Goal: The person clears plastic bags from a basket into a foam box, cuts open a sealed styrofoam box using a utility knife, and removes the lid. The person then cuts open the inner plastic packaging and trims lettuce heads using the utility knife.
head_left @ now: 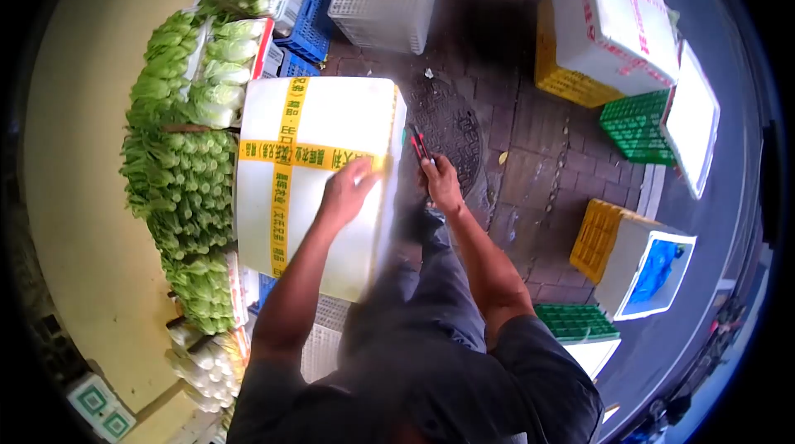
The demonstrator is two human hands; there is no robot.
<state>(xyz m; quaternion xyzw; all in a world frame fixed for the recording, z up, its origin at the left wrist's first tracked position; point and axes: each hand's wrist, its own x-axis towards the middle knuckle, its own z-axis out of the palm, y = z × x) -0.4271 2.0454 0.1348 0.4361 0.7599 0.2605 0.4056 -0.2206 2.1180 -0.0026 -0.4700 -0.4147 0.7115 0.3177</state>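
Where legible, “精品” on yellow-taped white box

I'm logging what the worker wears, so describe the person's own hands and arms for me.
The left hand and right hand are bare, with no gloves. The left sleeve and right sleeve are dark, plain and short, ending around the elbows. No watch or markings show; the fingers are too blurred to rule out rings.

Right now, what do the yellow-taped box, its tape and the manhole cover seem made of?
Box: probably polystyrene foam; matte white, rounded corners.
Tape: likely plastic film; thin, smooth, printed.
Manhole cover: perhaps cast iron; dark, dull, raised pattern; composite possible.
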